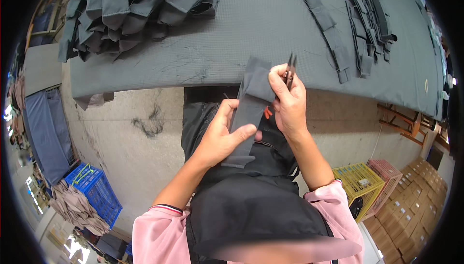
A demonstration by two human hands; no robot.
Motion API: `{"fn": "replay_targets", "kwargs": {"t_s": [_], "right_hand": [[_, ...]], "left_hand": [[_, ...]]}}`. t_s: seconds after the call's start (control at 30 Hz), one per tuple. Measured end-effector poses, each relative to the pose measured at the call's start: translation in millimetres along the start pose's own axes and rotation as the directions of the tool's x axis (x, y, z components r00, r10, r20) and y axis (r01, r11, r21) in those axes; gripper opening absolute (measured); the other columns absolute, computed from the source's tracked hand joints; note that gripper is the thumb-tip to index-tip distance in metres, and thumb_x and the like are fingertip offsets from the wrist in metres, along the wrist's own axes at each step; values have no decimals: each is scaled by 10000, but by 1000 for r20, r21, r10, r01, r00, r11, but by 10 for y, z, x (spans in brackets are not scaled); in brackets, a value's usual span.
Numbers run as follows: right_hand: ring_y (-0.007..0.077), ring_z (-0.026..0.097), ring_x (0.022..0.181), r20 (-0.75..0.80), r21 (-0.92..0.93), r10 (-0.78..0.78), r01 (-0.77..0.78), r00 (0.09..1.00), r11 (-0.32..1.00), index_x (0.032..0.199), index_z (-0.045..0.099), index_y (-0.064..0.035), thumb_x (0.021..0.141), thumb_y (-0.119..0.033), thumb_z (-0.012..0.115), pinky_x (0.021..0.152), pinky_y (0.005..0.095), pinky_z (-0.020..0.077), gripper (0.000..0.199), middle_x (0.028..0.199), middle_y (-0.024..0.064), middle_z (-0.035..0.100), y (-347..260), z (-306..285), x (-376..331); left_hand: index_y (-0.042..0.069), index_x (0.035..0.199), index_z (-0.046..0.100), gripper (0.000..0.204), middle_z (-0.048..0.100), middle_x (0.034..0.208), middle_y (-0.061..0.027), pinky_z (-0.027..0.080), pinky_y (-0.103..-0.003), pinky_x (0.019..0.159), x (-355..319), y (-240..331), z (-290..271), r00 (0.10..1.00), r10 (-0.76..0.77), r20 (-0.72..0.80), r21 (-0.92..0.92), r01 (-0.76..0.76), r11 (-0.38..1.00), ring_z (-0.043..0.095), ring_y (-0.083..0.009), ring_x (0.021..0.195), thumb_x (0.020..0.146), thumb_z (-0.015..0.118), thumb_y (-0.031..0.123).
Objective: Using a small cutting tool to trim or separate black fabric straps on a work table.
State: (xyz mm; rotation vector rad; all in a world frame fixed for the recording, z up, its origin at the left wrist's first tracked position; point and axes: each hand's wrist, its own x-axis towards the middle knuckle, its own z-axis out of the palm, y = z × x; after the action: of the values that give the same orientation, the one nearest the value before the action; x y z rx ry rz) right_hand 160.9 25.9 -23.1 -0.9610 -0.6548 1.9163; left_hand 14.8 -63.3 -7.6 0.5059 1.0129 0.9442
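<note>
A dark grey sewn fabric strip [252,87] hangs between my hands at the table's near edge, over my dark apron. My left hand [224,136] is closed on its left side, the thumb lying across the cloth. At the strip's upper right, my right hand [291,103] pinches the cloth's edge. The same hand also keeps a pair of dark thread snips [291,65], their slightly blurred points sticking up past the fingers. A small orange-red piece [268,112] shows under the right hand; I cannot tell what it belongs to.
A grey-covered table [251,22] spans the far side. Heaped grey fabric pieces [125,12] lie at its left. A single strip [328,34] and a strip bundle [369,27] lie right. Blue crate [96,191], yellow crate [358,182] and cardboard boxes [411,206] stand below.
</note>
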Motion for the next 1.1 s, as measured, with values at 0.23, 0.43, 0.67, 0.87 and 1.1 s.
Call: {"fn": "replay_targets", "kwargs": {"t_s": [0.23,0.43,0.67,0.87,1.1], "right_hand": [[39,499,653,90,-66,377,-372,922,926,887,567,-27,908,-132,573,527,199,399,108,801,-16,563,126,52,193],[78,496,680,73,-781,-268,222,961,584,1025,569,-2,816,-51,654,634,218,436,231,801,4,544,26,-97,-286],[196,597,594,304,-870,-331,402,893,285,980,603,-46,700,-63,726,493,284,429,306,761,74,595,-171,-146,-623],[212,605,599,333,-863,-326,426,884,271,931,629,-34,727,-63,706,524,296,452,220,717,88,613,-170,-190,-527],[215,603,607,250,-821,-414,419,875,389,921,646,-21,711,-33,719,552,291,461,223,756,95,648,-124,-222,-567]], "left_hand": [[-42,793,543,507,372,1381,-195,292,-493,1043,166,180,-68,759,570,315,837,-506,211,369,-371,1284,652,800,372],[-7,851,595,461,606,1161,-96,371,-412,986,208,22,-240,849,524,62,699,-412,585,457,-307,1205,728,728,416],[1,885,595,613,574,1210,-93,326,-438,1021,229,46,-247,833,545,94,676,-455,580,409,-327,1258,650,744,547],[13,967,620,685,523,1284,-79,269,-464,1057,195,100,-228,873,463,155,738,-413,533,305,-340,1331,567,798,540],[26,960,641,640,513,1300,-69,242,-474,1071,180,111,-250,884,434,172,722,-413,555,254,-339,1359,560,817,494]]}}
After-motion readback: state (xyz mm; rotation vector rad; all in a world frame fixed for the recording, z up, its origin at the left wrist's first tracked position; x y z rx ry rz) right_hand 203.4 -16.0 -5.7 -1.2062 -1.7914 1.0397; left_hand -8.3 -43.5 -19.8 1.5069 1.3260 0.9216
